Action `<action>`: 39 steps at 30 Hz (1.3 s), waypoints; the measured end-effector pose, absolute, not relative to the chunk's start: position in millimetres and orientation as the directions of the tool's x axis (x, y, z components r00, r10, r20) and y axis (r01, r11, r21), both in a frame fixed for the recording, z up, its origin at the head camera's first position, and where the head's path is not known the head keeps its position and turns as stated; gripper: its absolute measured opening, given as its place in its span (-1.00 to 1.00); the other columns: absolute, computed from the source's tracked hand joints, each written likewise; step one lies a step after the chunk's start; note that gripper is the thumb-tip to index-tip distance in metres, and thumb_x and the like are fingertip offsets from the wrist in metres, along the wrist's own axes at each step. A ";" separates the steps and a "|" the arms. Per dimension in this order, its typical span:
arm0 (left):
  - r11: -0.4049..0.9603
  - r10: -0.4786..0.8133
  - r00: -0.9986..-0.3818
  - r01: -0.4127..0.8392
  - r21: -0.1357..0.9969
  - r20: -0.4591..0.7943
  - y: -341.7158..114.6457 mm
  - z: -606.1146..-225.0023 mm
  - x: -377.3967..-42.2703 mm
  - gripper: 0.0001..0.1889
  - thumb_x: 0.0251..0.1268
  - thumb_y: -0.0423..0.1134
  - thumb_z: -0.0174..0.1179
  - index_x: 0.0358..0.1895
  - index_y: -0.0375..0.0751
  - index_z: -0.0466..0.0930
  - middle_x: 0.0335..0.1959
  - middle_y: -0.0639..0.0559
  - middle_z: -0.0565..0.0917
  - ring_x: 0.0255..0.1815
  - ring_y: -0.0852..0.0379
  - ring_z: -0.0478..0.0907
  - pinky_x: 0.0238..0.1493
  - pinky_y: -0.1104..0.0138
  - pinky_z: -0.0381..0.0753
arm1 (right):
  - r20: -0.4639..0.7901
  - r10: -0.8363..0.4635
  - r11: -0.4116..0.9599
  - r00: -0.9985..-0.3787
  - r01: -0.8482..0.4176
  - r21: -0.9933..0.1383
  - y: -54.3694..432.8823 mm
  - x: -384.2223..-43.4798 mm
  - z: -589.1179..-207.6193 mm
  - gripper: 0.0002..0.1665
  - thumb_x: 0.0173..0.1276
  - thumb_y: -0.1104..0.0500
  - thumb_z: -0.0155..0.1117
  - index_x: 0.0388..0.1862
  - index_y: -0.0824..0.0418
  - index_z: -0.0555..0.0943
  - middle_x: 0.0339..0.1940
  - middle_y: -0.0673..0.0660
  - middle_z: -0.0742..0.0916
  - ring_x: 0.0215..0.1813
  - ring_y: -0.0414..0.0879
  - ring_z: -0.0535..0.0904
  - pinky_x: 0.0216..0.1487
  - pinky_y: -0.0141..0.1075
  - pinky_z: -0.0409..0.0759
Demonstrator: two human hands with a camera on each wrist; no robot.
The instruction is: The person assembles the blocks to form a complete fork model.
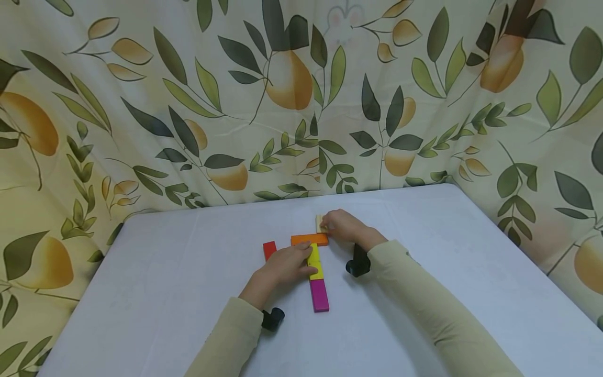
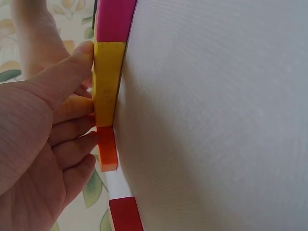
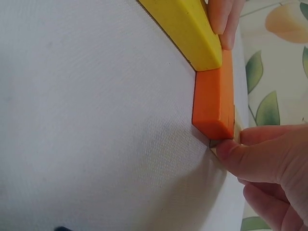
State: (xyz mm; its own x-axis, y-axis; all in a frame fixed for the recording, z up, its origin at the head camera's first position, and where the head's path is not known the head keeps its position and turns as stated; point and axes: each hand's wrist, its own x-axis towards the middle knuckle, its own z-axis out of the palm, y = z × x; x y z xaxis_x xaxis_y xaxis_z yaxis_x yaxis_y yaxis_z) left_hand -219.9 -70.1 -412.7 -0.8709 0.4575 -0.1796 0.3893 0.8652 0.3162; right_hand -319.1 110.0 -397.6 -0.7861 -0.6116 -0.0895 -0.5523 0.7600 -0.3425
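At the far middle of the table, my right hand (image 1: 346, 226) pinches a cream-coloured block (image 1: 319, 223) between thumb and fingers. This block stands against the far side of an orange block (image 1: 301, 240), which lies crosswise. A yellow block (image 1: 315, 268) runs back toward me from the orange one, with a magenta block (image 1: 320, 296) at its near end. Fairly straight, the fingers and thumb of my left hand (image 1: 288, 263) rest along the yellow block; in the left wrist view its fingertips also reach the orange block (image 2: 108, 149).
A red block (image 1: 269, 250) lies apart, just left of the orange block and partly behind my left hand. The white-covered table (image 1: 165, 283) meets a curtain (image 1: 282, 141) with printed fruit and leaves along its back edge. Dark wrist cameras sit under both sleeves.
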 end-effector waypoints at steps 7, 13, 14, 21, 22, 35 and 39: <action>0.869 0.455 -0.873 0.393 0.301 -0.173 -69.3 -412.5 -219.8 -0.34 0.19 0.11 0.14 0.30 -0.15 0.33 0.33 0.01 0.31 0.33 0.09 0.20 0.23 0.21 0.29 | -0.089 -0.612 0.760 -0.786 -0.552 -0.344 110.2 -318.7 -399.1 -0.70 0.19 0.38 0.26 -0.06 0.32 0.64 -0.07 0.20 0.66 0.06 0.09 0.50 0.19 -0.08 0.36; 0.870 0.456 -0.873 0.397 0.292 -0.172 -69.2 -413.3 -219.9 -0.34 0.19 0.11 0.14 0.30 -0.15 0.33 0.33 0.01 0.31 0.33 0.10 0.21 0.22 0.21 0.30 | -0.088 -0.617 0.759 -0.782 -0.562 -0.329 109.3 -316.0 -397.5 -0.70 0.19 0.39 0.26 -0.07 0.34 0.64 -0.08 0.21 0.67 0.06 0.10 0.51 0.18 -0.08 0.37; 0.870 0.455 -0.874 0.396 0.293 -0.172 -69.1 -413.2 -219.8 -0.34 0.19 0.11 0.14 0.30 -0.15 0.33 0.32 0.01 0.31 0.32 0.09 0.22 0.22 0.21 0.30 | -0.087 -0.618 0.759 -0.781 -0.564 -0.327 109.3 -315.7 -397.2 -0.70 0.19 0.39 0.26 -0.07 0.34 0.64 -0.08 0.22 0.67 0.06 0.10 0.51 0.18 -0.08 0.37; 0.870 0.447 -0.877 0.382 0.311 -0.174 -69.1 -412.7 -219.7 -0.33 0.17 0.13 0.15 0.30 -0.12 0.34 0.31 0.03 0.33 0.31 0.10 0.24 0.20 0.23 0.33 | -0.077 -0.622 0.757 -0.780 -0.573 -0.314 109.6 -314.3 -397.9 -0.70 0.20 0.39 0.25 -0.06 0.34 0.63 -0.07 0.22 0.67 0.06 0.10 0.52 0.17 -0.07 0.38; 0.871 0.447 -0.877 0.382 0.309 -0.175 -69.1 -412.8 -219.7 -0.33 0.17 0.13 0.15 0.30 -0.12 0.34 0.31 0.03 0.33 0.31 0.10 0.24 0.20 0.23 0.33 | -0.074 -0.625 0.755 -0.777 -0.577 -0.310 109.7 -314.3 -398.0 -0.70 0.20 0.39 0.25 -0.06 0.35 0.63 -0.08 0.22 0.67 0.05 0.10 0.52 0.17 -0.07 0.38; 0.874 0.447 -0.877 0.386 0.294 -0.176 -68.6 -409.6 -219.0 -0.35 0.16 0.11 0.17 0.29 -0.13 0.36 0.30 0.02 0.35 0.28 0.08 0.28 0.18 0.22 0.35 | -0.079 -0.610 0.768 -0.788 -0.565 -0.301 108.4 -314.0 -398.6 -0.69 0.21 0.37 0.25 -0.04 0.34 0.63 -0.07 0.20 0.66 0.03 0.08 0.52 0.16 -0.09 0.39; 0.878 0.440 -0.881 0.381 0.290 -0.174 -67.1 -408.1 -219.8 -0.36 0.15 0.11 0.19 0.26 -0.12 0.39 0.27 0.03 0.38 0.25 0.08 0.31 0.16 0.22 0.38 | -0.056 -0.619 0.760 -0.783 -0.579 -0.294 109.2 -313.2 -398.1 -0.72 0.20 0.38 0.26 -0.07 0.33 0.64 -0.11 0.20 0.66 -0.01 0.07 0.52 0.15 -0.10 0.41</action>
State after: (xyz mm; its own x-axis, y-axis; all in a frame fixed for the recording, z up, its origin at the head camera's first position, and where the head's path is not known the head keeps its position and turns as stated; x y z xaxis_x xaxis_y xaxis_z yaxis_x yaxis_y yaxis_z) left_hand -219.8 -67.1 -408.1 -0.8811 0.4397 -0.1740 0.3810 0.8781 0.2895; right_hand -313.2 109.2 -398.1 -0.7834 -0.6189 -0.0564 -0.5794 0.7601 -0.2942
